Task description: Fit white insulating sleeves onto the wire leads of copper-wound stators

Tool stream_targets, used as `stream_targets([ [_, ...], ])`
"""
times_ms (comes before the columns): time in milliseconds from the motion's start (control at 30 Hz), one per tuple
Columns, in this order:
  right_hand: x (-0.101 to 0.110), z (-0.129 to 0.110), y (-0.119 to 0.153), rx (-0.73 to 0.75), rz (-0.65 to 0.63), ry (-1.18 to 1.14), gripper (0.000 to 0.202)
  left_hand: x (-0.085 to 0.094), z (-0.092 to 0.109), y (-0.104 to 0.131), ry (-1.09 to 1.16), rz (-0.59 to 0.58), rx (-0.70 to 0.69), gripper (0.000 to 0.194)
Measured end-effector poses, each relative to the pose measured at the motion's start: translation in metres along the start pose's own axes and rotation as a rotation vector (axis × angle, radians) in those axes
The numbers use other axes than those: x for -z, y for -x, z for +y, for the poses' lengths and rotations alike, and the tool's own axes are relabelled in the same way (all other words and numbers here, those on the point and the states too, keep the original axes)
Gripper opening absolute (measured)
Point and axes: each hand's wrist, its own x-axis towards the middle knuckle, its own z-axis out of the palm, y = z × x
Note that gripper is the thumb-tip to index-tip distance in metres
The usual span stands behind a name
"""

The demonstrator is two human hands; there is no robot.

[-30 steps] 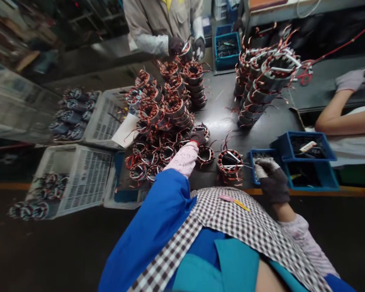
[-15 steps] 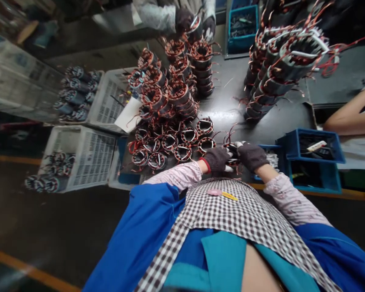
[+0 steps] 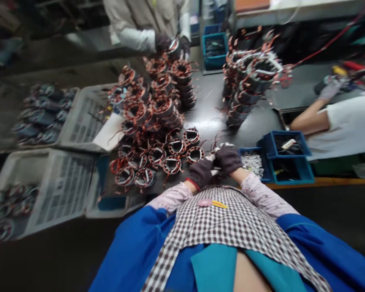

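Both hands wear dark gloves with pale fingertips and meet at the table's near edge, just above my checked apron. Between them is a wound motor stator, mostly hidden by the gloves; its copper wire ends [image 3: 214, 142] stick up past the fingers. My left hand [image 3: 200, 173] is closed on its left side. Curled over its right side is my right hand [image 3: 228, 159], the fingers bunched close to those of the left. Just left of the hands, a stator with a white-lined ring [image 3: 195, 154] stands upright among several others [image 3: 172, 165].
Stacked copper-wound stators [image 3: 164, 107] rise at centre left, and a taller stack [image 3: 246, 89] at right. Blue bins [image 3: 288, 144] and a tray of white pieces [image 3: 252, 163] sit right. Crates [image 3: 61, 186] stand left. Co-workers' hands [image 3: 162, 42] work opposite and a co-worker's arm [image 3: 310, 121] at right.
The view has swung to the right, so the table and stacks sit further left in the picture. My hands have drawn closer together around the stator, hiding more of it.
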Motion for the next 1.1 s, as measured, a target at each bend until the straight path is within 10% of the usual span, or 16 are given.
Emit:
stream_targets([
  [333, -0.01, 0.007, 0.005, 0.121, 0.011, -0.125, 0.032, 0.002, -0.011, -0.009, 0.104, -0.033, 0.079, 0.049],
  [433, -0.016, 0.014, -0.009, 0.05, 0.05, -0.458, 0.003, -0.011, -0.017, -0.004, 0.105, 0.048, 0.084, 0.055],
  [700, -0.02, 0.042, -0.023, -0.15, 0.144, -1.125, 0.014, -0.031, -0.036, -0.009, 0.106, 0.103, -0.006, 0.053],
  [933, -0.042, 0.035, -0.026, 0.002, 0.015, -1.689, 0.03, -0.007, -0.038, -0.026, -0.07, -0.06, 0.078, 0.037],
  [1100, -0.059, 0.038, -0.029, -0.057, 0.071, -1.44, 0.01, 0.011, -0.027, -0.031, -0.235, -0.182, 0.004, 0.036],
])
